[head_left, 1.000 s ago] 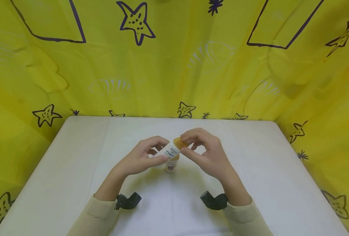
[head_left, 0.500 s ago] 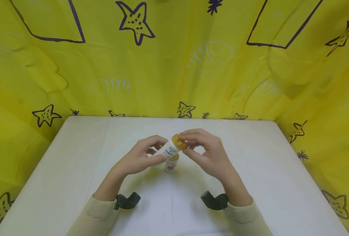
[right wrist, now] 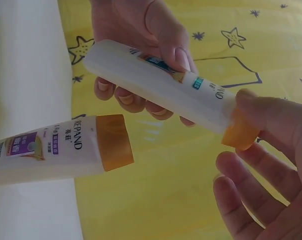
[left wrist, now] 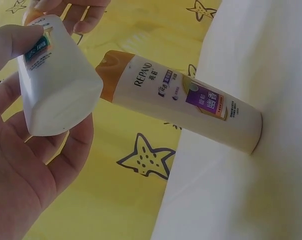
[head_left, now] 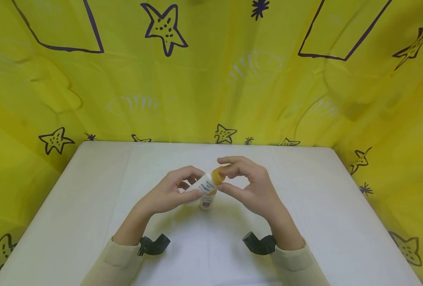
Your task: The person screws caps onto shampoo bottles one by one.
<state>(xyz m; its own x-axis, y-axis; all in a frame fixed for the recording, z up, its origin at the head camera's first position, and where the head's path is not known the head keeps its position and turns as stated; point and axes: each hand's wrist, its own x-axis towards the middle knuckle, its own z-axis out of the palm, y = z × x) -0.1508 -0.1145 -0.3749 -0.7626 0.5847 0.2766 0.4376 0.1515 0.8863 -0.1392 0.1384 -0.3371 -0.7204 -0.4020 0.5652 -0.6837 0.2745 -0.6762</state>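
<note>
My left hand (head_left: 172, 194) grips a white shampoo bottle (head_left: 202, 187) round its body, tilted so its orange cap (head_left: 218, 176) points up to the right. Seen from the right wrist, the thumb and a finger of my right hand (right wrist: 271, 165) pinch that cap (right wrist: 241, 131), its other fingers spread below. The bottle (right wrist: 156, 82) bears a teal label, partly covered by the left thumb. Just behind and below stands a second white bottle (left wrist: 161, 97), upright on the table, with an orange cap (right wrist: 115, 142) and a purple label. Neither hand holds it.
A white-covered table (head_left: 286, 190) lies under both hands. Behind it hangs a yellow curtain (head_left: 204, 79) with starfish and fish drawings. A black camera mount (head_left: 154, 244) sits on the left wrist, another mount (head_left: 259, 243) on the right.
The fingers of my right hand have shifted round the cap, with one finger now lifted off above it. The cap shows a different side. The left hand and standing bottle hardly moved.
</note>
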